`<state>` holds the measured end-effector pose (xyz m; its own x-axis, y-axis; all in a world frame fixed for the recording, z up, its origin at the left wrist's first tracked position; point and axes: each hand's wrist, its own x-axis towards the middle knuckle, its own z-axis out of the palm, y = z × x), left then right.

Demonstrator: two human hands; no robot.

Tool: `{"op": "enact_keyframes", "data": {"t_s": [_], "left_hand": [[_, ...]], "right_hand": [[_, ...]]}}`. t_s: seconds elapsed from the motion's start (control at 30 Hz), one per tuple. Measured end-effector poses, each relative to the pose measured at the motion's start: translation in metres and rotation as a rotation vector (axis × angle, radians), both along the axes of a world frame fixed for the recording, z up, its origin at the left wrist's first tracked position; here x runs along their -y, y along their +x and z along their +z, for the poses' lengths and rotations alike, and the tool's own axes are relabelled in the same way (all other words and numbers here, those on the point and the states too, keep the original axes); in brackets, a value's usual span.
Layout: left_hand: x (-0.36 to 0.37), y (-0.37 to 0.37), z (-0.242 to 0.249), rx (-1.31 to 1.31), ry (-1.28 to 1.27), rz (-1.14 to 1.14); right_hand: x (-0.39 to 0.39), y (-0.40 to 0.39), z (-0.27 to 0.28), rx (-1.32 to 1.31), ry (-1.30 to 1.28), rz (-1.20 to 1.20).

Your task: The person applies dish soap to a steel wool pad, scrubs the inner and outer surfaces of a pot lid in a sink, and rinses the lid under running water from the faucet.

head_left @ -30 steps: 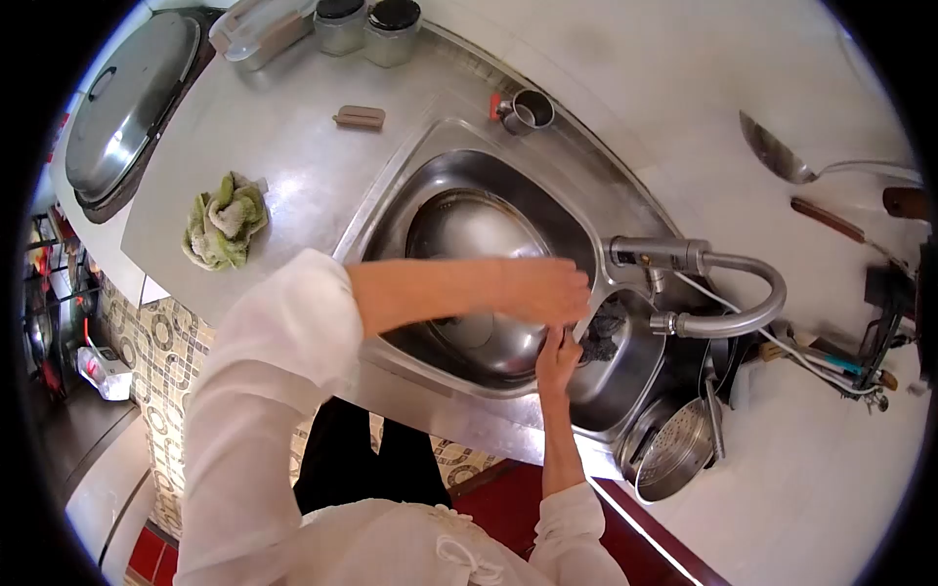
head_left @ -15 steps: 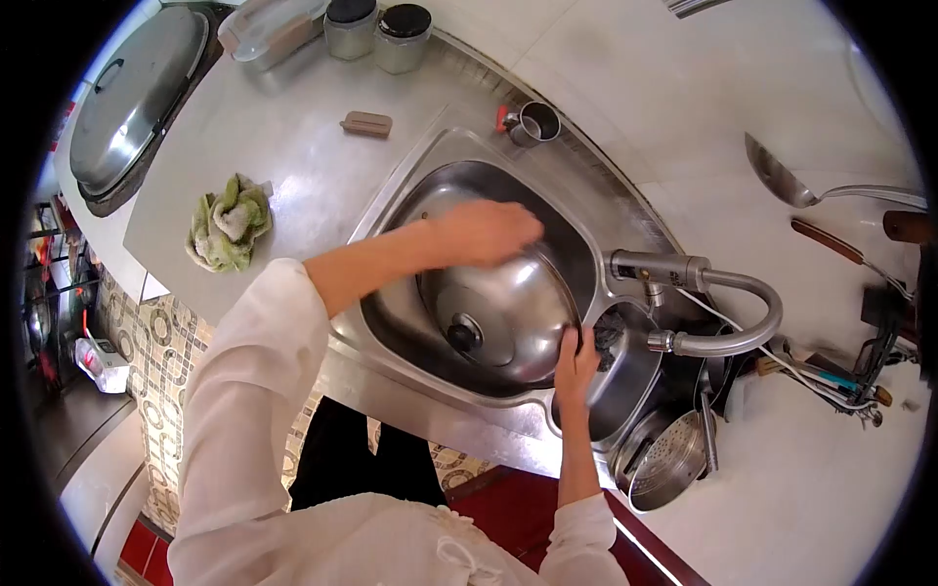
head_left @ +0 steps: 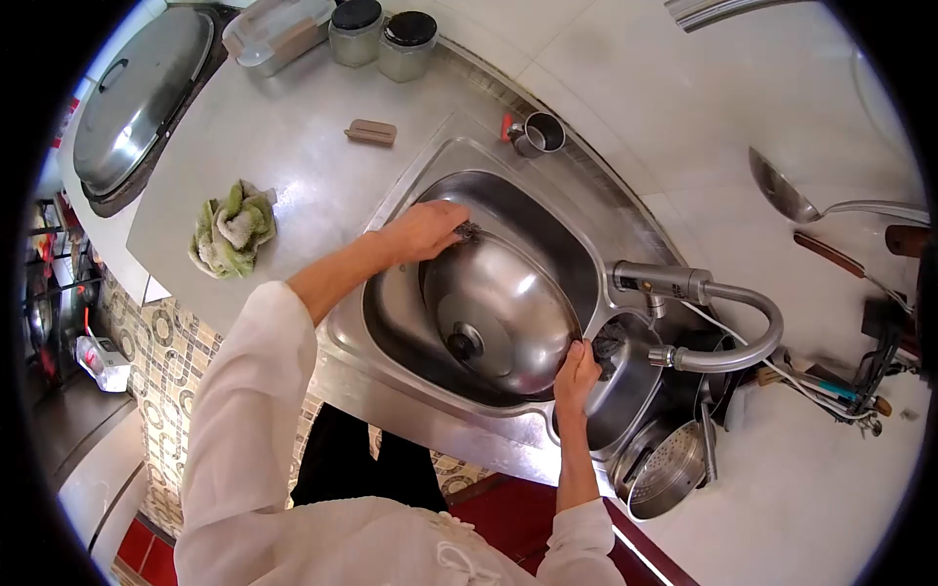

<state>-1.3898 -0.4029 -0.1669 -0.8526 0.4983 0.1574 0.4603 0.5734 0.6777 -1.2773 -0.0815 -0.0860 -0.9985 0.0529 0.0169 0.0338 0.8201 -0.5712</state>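
A domed steel lid point(head_left: 508, 303) with a black knob point(head_left: 463, 342) lies tilted in the large basin of the steel sink point(head_left: 391, 366). My left hand point(head_left: 425, 232) is closed around a dark steel-wool scrubber point(head_left: 468, 232) at the lid's upper left edge. At the lid's lower right rim, my right hand point(head_left: 576, 376) grips the edge with the thumb on top. The small side basin point(head_left: 625, 391) lies beside that hand, with a dark item point(head_left: 608, 344) partly hidden inside it.
The faucet point(head_left: 674, 283) arches over the small basin. A metal cup point(head_left: 537, 135) stands behind the sink. On the left counter are a green-white cloth point(head_left: 234, 230) and a brown clip-like piece point(head_left: 371, 132). A colander point(head_left: 669, 474) sits at the right, below hanging utensils.
My left hand has moved left across the lid to its upper left edge, and the scrubber now shows. My right hand keeps its hold on the rim.
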Motion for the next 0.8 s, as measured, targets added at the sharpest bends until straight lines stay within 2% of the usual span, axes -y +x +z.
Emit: {"op": "enact_keyframes", "data": {"t_s": [0.03, 0.1, 0.17, 0.23, 0.33, 0.4, 0.47, 0.53, 0.63, 0.7, 0.77, 0.8], "left_hand": [[-0.004, 0.002, -0.002, 0.008, 0.001, -0.008], [-0.024, -0.005, 0.023, -0.144, 0.086, -0.072], [-0.067, -0.003, 0.068, -0.229, 0.085, -0.246], [-0.102, 0.005, 0.091, -0.333, -0.032, -0.441], [-0.113, 0.008, 0.096, -0.270, -0.006, -0.489], [-0.091, -0.001, 0.090, -0.152, -0.011, -0.360], [-0.050, -0.019, 0.051, -0.067, -0.072, -0.176], [-0.022, -0.014, 0.013, 0.032, 0.040, -0.058], [-0.036, -0.011, 0.026, 0.062, -0.042, 0.005], [-0.067, -0.008, 0.051, -0.013, -0.002, -0.126], [-0.103, -0.003, 0.095, 0.015, -0.126, -0.467], [-0.115, 0.000, 0.101, 0.012, -0.129, -0.460]], "right_hand": [[0.001, 0.004, -0.001, 0.008, 0.001, -0.008], [0.000, 0.001, -0.004, -0.035, -0.013, 0.036], [0.008, -0.005, -0.003, -0.014, -0.006, 0.083], [0.011, -0.007, -0.002, -0.007, -0.001, 0.138], [0.005, 0.007, 0.000, -0.002, -0.052, 0.090], [0.006, 0.011, 0.000, -0.078, 0.033, 0.034], [-0.001, 0.017, -0.006, -0.126, -0.011, -0.014], [0.000, 0.020, -0.015, -0.196, -0.062, -0.057], [-0.013, 0.016, -0.028, -0.130, -0.028, -0.034], [-0.009, 0.004, -0.021, -0.087, -0.027, 0.015], [-0.004, 0.003, -0.018, -0.041, -0.038, 0.065], [-0.001, 0.000, -0.019, -0.082, -0.058, 0.126]]}}
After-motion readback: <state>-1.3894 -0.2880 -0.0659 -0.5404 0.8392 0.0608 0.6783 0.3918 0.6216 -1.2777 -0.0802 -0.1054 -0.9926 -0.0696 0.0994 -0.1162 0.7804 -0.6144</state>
